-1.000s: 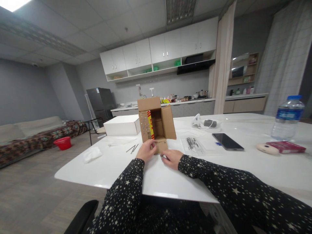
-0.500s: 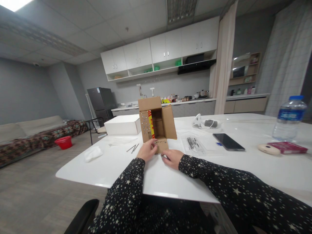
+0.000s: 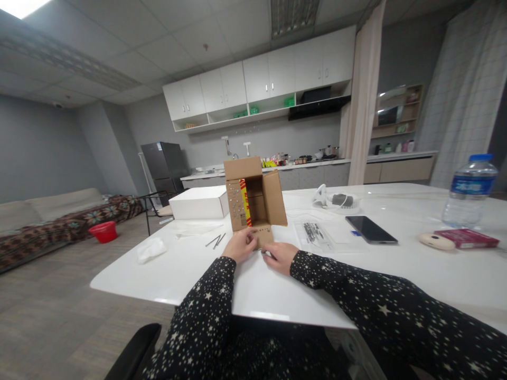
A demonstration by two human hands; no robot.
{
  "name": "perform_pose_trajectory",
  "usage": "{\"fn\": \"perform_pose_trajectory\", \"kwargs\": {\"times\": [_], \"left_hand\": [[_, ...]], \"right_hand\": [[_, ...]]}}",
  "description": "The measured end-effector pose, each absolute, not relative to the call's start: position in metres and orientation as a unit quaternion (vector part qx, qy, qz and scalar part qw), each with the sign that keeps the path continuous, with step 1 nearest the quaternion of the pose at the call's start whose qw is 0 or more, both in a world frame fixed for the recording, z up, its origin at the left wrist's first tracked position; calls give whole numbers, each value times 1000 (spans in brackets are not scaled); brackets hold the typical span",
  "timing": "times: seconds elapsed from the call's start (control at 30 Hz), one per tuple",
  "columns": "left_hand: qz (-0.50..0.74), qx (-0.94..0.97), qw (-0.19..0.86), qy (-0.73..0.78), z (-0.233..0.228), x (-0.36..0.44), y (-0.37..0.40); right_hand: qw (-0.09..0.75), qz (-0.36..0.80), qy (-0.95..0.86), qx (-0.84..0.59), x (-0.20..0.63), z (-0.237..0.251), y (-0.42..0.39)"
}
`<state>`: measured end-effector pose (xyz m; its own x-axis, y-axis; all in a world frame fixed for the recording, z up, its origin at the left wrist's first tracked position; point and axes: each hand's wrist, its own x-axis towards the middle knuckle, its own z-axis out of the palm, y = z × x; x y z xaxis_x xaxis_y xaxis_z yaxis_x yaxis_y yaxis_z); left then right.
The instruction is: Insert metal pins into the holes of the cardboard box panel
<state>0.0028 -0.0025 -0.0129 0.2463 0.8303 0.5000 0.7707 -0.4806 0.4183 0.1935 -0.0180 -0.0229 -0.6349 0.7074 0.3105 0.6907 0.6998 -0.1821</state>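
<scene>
A small brown cardboard box [image 3: 253, 198] lies on its side on the white table [image 3: 190, 269], its open end facing me and its flaps spread; a red and yellow strip shows inside. My left hand [image 3: 238, 245] pinches the bottom flap at its left corner. My right hand [image 3: 279, 257] rests on the table at the flap's right corner, fingertips touching it. Both arms wear black sleeves with white stars.
A white box [image 3: 200, 204] stands left of the cardboard box, with loose nails [image 3: 215, 241] and a crumpled tissue [image 3: 149, 249] nearby. To the right lie a clear bag [image 3: 315, 234], a black phone [image 3: 371, 229], a water bottle [image 3: 468, 191] and a red packet [image 3: 464, 238].
</scene>
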Motion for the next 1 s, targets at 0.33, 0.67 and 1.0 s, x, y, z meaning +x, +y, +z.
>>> {"fn": "perform_pose_trajectory", "kwargs": {"times": [0.33, 0.67, 1.0], "left_hand": [[250, 830, 48, 497, -10, 9, -11], [242, 832, 36, 498, -7, 11, -15], [213, 839, 22, 501, -8, 12, -13]], "right_hand": [[175, 25, -904, -388, 194, -22, -18], [180, 21, -906, -383, 195, -21, -20], [181, 16, -904, -386, 195, -21, -20]]}}
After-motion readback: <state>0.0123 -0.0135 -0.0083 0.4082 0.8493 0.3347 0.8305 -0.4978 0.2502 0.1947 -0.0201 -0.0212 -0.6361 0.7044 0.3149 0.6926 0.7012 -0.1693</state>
